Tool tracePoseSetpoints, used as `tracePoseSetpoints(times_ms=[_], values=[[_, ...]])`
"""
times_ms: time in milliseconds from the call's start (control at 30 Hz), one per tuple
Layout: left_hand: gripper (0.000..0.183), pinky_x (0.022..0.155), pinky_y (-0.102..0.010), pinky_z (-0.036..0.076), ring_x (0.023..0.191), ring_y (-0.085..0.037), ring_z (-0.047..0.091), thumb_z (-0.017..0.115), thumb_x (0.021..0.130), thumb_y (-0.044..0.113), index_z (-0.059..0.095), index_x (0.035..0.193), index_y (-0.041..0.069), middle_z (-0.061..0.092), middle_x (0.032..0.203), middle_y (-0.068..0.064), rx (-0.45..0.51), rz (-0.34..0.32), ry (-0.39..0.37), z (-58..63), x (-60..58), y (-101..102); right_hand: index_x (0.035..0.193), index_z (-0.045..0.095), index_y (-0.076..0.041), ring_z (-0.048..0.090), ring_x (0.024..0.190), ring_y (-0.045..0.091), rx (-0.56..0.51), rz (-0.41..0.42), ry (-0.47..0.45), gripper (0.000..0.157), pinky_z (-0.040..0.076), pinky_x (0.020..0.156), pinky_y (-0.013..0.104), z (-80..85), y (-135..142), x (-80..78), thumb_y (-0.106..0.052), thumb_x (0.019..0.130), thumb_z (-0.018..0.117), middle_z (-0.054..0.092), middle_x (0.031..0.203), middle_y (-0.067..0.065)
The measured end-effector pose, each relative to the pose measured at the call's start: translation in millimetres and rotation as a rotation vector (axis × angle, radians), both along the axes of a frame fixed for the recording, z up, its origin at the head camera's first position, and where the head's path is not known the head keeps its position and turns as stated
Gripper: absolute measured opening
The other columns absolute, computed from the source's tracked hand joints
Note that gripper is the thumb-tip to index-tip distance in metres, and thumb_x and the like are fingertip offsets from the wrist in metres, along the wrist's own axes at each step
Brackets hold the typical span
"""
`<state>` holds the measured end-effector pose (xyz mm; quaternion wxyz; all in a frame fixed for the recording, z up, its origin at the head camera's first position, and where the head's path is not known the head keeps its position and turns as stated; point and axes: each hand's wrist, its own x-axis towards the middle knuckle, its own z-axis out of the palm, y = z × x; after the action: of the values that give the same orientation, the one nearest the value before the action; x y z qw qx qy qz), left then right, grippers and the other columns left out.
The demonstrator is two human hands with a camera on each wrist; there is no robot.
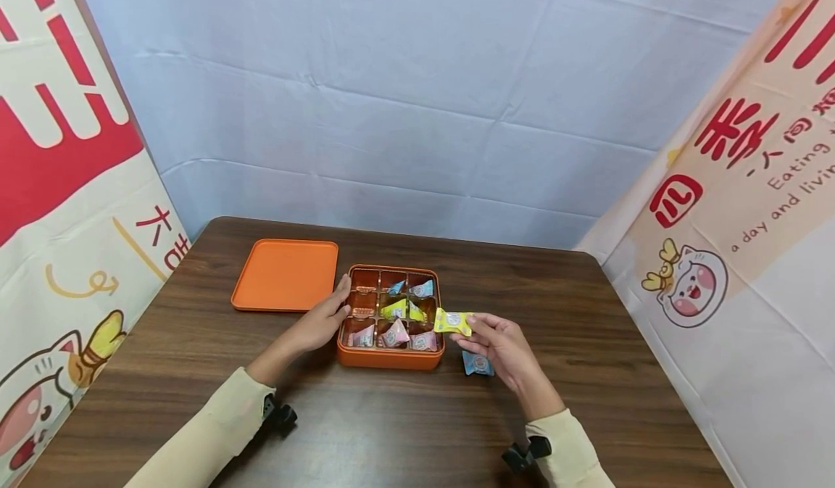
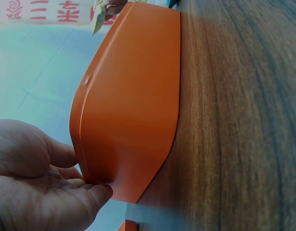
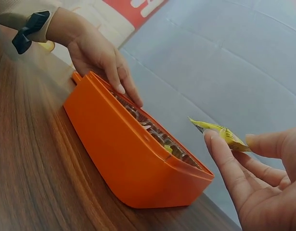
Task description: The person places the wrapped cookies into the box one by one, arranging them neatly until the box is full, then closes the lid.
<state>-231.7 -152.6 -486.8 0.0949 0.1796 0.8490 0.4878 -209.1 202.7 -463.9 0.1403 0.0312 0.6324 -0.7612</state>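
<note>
An orange box (image 1: pixel 390 358) with a grid of compartments stands on the table. In it lie several wrapped candies: blue ones in the back row, yellow ones (image 1: pixel 394 309) in the middle row, pink ones (image 1: pixel 394 334) in the front row. My left hand (image 1: pixel 321 323) rests against the box's left side, fingers touching its wall and rim, as the left wrist view also shows. Between thumb and fingers, my right hand (image 1: pixel 499 346) pinches a yellow wrapped candy (image 1: pixel 453 321) at the box's right edge; the right wrist view shows it above the rim. A blue wrapped candy (image 1: pixel 478 363) lies on the table beneath the right hand.
An orange lid (image 1: pixel 287 275) lies flat on the dark wooden table (image 1: pixel 522 285), left of the box and behind the left hand. A pale cloth backdrop (image 1: pixel 391 111) hangs behind the table, with printed cloths on both sides.
</note>
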Motion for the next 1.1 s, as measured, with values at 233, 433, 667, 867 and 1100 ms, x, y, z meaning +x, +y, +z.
tracePoseSetpoints(times_ms=[233,433,667,867,1100], values=[[0.061,0.121,-0.058,0.008,0.154,-0.037,-0.004,0.035,0.111,0.007,0.001,0.160,-0.003,-0.009,0.168,-0.019,0.007,-0.002,0.000,0.2,0.6,0,0.136,0.051,0.013,0.075,0.092,0.024,-0.006,0.012,-0.006,0.040,0.058,0.085,0.034,0.7,-7,-0.7,-0.010,0.104,0.058,0.071,0.110,0.017],[0.061,0.121,-0.057,0.008,0.154,-0.036,-0.004,0.035,0.111,0.007,0.001,0.160,-0.003,-0.008,0.168,-0.019,0.001,0.000,0.004,0.2,0.5,0,0.137,0.051,0.012,0.075,0.094,0.023,0.002,0.036,0.001,0.041,0.058,0.086,0.034,3.3,-14,-2.8,-0.011,0.104,0.059,0.070,0.112,0.017],[0.061,0.121,-0.058,0.008,0.154,-0.038,-0.003,0.035,0.111,0.007,0.001,0.160,-0.004,-0.009,0.168,-0.019,-0.008,0.003,0.009,0.6,0.4,0,0.134,0.054,0.011,0.075,0.091,0.022,-0.006,0.036,0.002,0.039,0.059,0.085,0.034,3.6,-22,-8.6,-0.013,0.103,0.061,0.071,0.109,0.017],[0.061,0.121,-0.057,0.008,0.154,-0.037,-0.003,0.036,0.111,0.009,0.001,0.160,-0.003,-0.010,0.168,-0.017,-0.014,0.003,0.011,0.2,0.1,0,0.133,0.053,0.013,0.075,0.091,0.023,-0.019,0.049,0.016,0.039,0.059,0.084,0.034,4.0,-28,-12.6,-0.012,0.104,0.060,0.071,0.108,0.017],[0.061,0.121,-0.057,0.008,0.154,-0.036,-0.004,0.036,0.111,0.009,0.001,0.160,-0.003,-0.011,0.168,-0.015,-0.021,0.005,0.008,-0.3,-0.6,-1,0.134,0.052,0.014,0.075,0.090,0.023,-0.030,0.058,0.015,0.039,0.059,0.085,0.034,4.9,-33,-17.3,-0.012,0.104,0.058,0.072,0.105,0.015]])
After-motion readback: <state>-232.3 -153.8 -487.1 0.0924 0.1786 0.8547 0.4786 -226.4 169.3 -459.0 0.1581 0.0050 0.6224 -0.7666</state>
